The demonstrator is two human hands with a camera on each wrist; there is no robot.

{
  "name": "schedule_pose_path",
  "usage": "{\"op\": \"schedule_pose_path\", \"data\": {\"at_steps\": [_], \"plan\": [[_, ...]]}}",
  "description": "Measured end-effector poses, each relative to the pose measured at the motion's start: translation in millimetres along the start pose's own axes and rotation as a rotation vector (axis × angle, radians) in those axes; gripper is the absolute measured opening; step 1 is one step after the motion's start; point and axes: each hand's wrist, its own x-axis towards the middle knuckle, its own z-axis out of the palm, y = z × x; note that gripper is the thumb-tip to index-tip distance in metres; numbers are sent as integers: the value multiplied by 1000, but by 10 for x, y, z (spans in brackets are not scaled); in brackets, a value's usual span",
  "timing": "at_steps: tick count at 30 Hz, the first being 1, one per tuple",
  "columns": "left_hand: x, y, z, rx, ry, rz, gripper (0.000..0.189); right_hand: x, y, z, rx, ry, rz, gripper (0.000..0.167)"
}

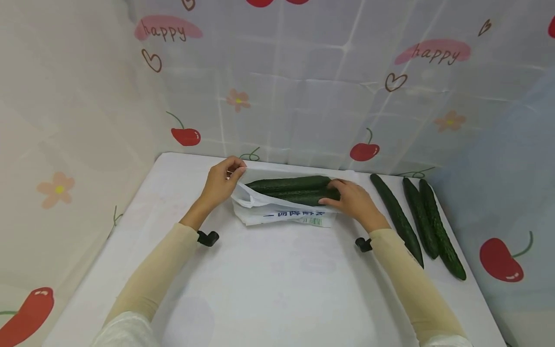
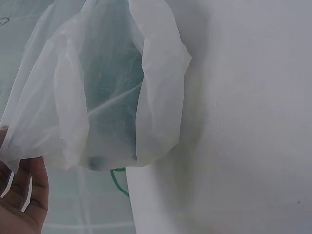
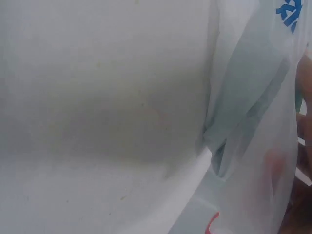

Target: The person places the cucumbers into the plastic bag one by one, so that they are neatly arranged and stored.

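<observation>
A white plastic bag (image 1: 260, 212) with blue lettering lies near the far side of the table, its mouth spread wide. Two dark green cucumbers (image 1: 288, 189) lie side by side inside it. At the bag's left end, my left hand (image 1: 220, 180) pinches the edge of the plastic; in the left wrist view the bag (image 2: 161, 87) stretches from those fingers, green showing through. My right hand (image 1: 356, 201) grips the right ends of the cucumbers, fingers on the far side and thumb on the near side. The right wrist view shows its fingers partly behind the translucent bag (image 3: 258, 161).
To the right of the bag, a single cucumber (image 1: 396, 217) lies on the white table (image 1: 277, 289). Two more cucumbers (image 1: 442, 229) lie together by the right edge. A printed curtain (image 1: 303, 106) hangs behind the table and along both sides.
</observation>
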Motion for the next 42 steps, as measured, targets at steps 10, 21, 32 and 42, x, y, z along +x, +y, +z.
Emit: {"op": "schedule_pose_path", "data": {"at_steps": [10, 21, 32, 42], "plan": [[35, 22, -28, -4, 3, 3, 16, -62, -116, -262, -109, -93, 38, 75], [38, 15, -6, -5, -9, 22, 15, -113, -287, -698, -98, -109, 27, 86], [8, -9, -16, -13, 12, 14, 16, -301, -226, -805, -91, 70, -66, 61], [-19, -26, 6, -25, 17, 28, 14, -801, 124, -656, 106, 712, -311, 40]]}}
